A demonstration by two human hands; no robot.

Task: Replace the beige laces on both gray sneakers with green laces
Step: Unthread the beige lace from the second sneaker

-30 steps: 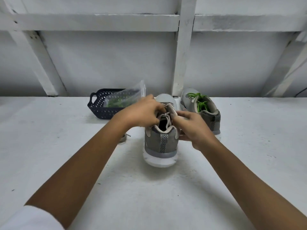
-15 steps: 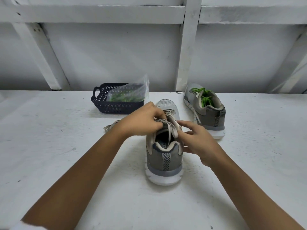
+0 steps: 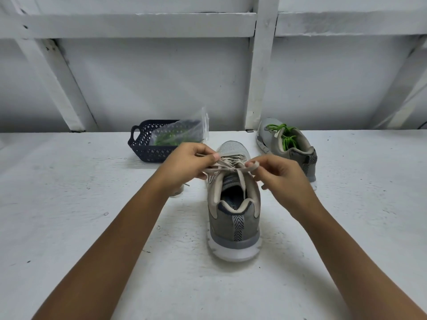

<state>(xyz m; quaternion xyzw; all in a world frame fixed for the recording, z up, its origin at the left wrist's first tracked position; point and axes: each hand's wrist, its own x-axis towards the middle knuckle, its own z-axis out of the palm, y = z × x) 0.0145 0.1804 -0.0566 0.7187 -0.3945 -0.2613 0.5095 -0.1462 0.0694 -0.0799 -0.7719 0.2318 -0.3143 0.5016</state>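
Hands apart: left hand [image 3: 184, 166], right hand [image 3: 280, 175] each pinching beige lace [image 3: 227, 168] over centre gray sneaker [image 3: 234, 222], heel at 6 o'clock. 1 o'clock: second sneaker [image 3: 272, 140], green-laced. 11 o'clock: dark basket [image 3: 145, 153] with bagged green laces [image 3: 168, 140], corner hidden behind left hand.

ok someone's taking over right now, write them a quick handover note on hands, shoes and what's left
Left hand and right hand each pinch a strand of the beige flat lace, pulled apart over the near gray mesh sneaker.
Far gray sneaker, right rear, has a green lace: done.
Clear bag of green laces lies in the dark plastic basket, left rear.
Left: strip the beige lace, thread green.
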